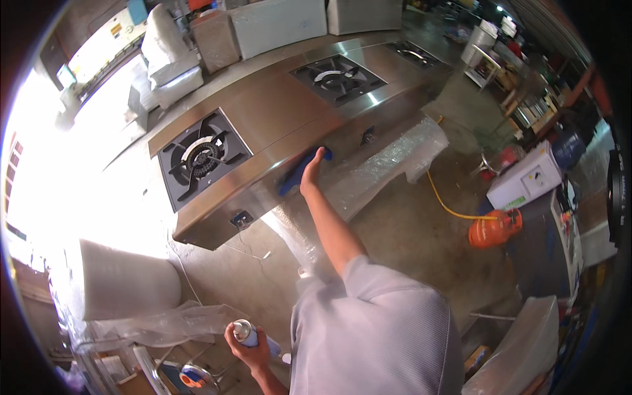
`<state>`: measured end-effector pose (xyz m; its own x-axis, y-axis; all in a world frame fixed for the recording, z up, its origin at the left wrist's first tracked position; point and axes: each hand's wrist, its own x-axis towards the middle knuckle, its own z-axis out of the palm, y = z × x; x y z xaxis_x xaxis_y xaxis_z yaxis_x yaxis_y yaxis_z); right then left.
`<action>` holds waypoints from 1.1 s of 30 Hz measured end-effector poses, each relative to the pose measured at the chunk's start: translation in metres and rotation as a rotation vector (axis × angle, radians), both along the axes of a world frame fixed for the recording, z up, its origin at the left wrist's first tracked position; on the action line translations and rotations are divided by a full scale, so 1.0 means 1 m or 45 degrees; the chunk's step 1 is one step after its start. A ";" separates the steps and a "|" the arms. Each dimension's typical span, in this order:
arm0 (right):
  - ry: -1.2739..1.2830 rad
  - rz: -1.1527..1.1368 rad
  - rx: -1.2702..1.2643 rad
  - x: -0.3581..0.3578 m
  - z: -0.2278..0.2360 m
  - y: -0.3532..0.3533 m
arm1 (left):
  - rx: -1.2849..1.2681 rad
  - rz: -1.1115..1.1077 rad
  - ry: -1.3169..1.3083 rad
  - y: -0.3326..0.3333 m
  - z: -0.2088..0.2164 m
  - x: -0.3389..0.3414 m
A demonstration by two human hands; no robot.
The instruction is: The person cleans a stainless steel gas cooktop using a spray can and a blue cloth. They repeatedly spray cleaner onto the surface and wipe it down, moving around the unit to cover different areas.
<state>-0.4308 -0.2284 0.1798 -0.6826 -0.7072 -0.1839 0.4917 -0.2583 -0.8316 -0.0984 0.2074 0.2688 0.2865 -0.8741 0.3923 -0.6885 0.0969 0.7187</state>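
My right hand [312, 174] is stretched out to the front panel of a long stainless-steel stove counter [263, 122]. It presses a blue cloth [294, 176] flat against the metal, its thumb pointing up. Down at the lower left, my left hand [249, 352] is wrapped round a spray can [246, 334] with a silvery top and a pale blue body. Set into the counter are a near black gas burner [203, 158], a middle burner [338, 79] and a far one [413, 52]. Control fittings [241, 219] sit on the front panel.
Clear plastic wrap [395, 155] hangs under the counter's front. An orange gas cylinder [494, 228] with a yellow hose [440, 197] stands on the floor at right, near a white box-shaped appliance [525, 176]. A large white roll [128, 280] is at left. Wrapped units [280, 27] line the back.
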 end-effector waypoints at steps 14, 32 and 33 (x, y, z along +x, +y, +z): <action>-0.878 0.656 -0.125 0.091 -0.035 0.012 | 0.068 -0.111 0.359 -0.065 -0.030 -0.011; -0.714 -0.012 -0.164 -0.495 -0.024 -0.117 | 0.250 -0.172 0.666 -0.222 -0.015 -0.325; -0.759 0.021 -0.103 -0.500 -0.027 -0.112 | 0.197 -0.234 0.710 -0.235 -0.014 -0.344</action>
